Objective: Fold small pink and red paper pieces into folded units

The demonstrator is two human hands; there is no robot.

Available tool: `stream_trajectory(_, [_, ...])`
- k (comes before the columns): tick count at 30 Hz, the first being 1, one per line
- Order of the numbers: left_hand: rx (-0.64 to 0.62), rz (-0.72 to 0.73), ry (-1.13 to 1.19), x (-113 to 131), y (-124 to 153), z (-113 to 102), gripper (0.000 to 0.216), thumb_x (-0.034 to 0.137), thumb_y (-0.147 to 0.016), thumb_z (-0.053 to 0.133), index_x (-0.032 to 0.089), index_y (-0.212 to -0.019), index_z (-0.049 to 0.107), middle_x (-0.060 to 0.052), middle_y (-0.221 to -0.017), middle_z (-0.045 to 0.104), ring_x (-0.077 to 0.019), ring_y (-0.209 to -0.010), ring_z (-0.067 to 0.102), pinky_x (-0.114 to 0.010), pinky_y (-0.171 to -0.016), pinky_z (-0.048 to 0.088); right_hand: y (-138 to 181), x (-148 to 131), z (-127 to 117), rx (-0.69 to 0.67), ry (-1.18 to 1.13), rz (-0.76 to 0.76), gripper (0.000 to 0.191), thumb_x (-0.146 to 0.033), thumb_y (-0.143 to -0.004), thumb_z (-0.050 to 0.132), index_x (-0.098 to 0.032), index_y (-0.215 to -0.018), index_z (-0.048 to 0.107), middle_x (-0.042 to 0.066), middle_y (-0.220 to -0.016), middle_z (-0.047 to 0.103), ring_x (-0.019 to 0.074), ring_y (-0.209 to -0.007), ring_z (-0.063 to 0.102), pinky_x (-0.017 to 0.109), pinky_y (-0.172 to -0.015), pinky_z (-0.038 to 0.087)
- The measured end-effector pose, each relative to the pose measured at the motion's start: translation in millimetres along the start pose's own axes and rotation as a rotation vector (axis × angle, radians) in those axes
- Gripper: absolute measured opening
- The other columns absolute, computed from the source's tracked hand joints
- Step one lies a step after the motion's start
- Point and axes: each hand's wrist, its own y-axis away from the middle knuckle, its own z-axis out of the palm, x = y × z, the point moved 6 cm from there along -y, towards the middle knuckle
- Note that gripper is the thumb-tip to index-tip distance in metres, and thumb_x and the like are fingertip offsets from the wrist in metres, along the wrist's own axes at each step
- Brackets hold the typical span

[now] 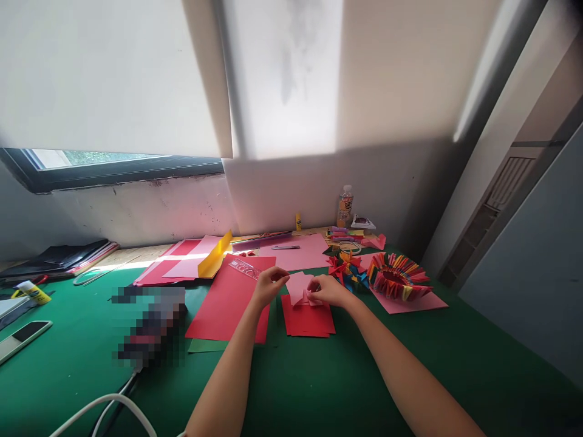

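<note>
Between my hands is a piece of pink paper [298, 286], partly folded at its lower right. My left hand [270, 285] pinches its left edge. The fingertips of my right hand [328, 290] are closed on the folded part; the exact fold is too small to make out. Beneath the pink piece lies a small stack of red paper squares [308, 321]. A large red sheet [228, 303] lies to the left, with a clear stencil ruler [245, 267] on its upper part.
Right of my hands sit a multicoloured folded-paper star [348, 270] and a paper ring [399, 277]. A bottle [345, 206] and glue stick [298, 221] stand at the back. A yellow folded sheet [216, 256] stands left. A phone [25, 340] and white cable [113, 397] lie farther left.
</note>
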Motion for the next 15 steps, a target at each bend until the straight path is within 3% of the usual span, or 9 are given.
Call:
stream_trajectory(5, [0.085, -0.013, -0.012, -21, 1, -4, 0.013, 0.028, -0.069, 0.058, 0.015, -0.071, 0.061, -0.003, -0.07, 0.063, -0.0143, -0.066, 0.057, -0.026, -0.063, 0.045, -1, -6, -7, 0.167, 0.02, -0.033, 0.022, -0.024, -0.069, 0.06, -0.013, -0.088, 0.061, 0.005, -0.079, 0.062, 0.0145, -0.069, 0.056, 0.021, -0.061, 0.042])
stream_trajectory(9, [0.117, -0.002, -0.03, -26, 3, -5, 0.014, 0.028, -0.069, 0.058, 0.015, -0.07, 0.06, -0.002, -0.067, 0.062, -0.0137, -0.064, 0.057, -0.025, -0.06, 0.044, 19, -54, -10, 0.316, -0.064, -0.255, 0.018, -0.027, -0.077, 0.055, -0.013, -0.087, 0.061, 0.003, -0.07, 0.059, 0.0122, -0.062, 0.053, 0.021, -0.059, 0.041])
stream_trajectory(13, [0.146, 0.005, -0.056, -24, 3, -6, 0.014, 0.03, -0.069, 0.057, 0.016, -0.068, 0.061, -0.002, -0.065, 0.061, -0.0139, -0.063, 0.056, -0.025, -0.059, 0.044, 61, -142, 21, 0.072, -0.227, -0.601, 0.021, -0.034, -0.077, 0.058, -0.018, -0.09, 0.062, 0.001, -0.073, 0.061, 0.0123, -0.064, 0.056, 0.02, -0.054, 0.041])
stream_trajectory(15, [0.162, 0.006, -0.069, -23, 4, -7, 0.015, 0.03, -0.069, 0.057, 0.016, -0.068, 0.061, -0.003, -0.065, 0.061, -0.014, -0.063, 0.056, -0.025, -0.059, 0.043, 83, -187, 46, -0.074, -0.246, -0.775, 0.038, -0.042, -0.07, 0.064, -0.021, -0.101, 0.061, -0.001, -0.072, 0.062, 0.0124, -0.063, 0.057, 0.019, -0.055, 0.043])
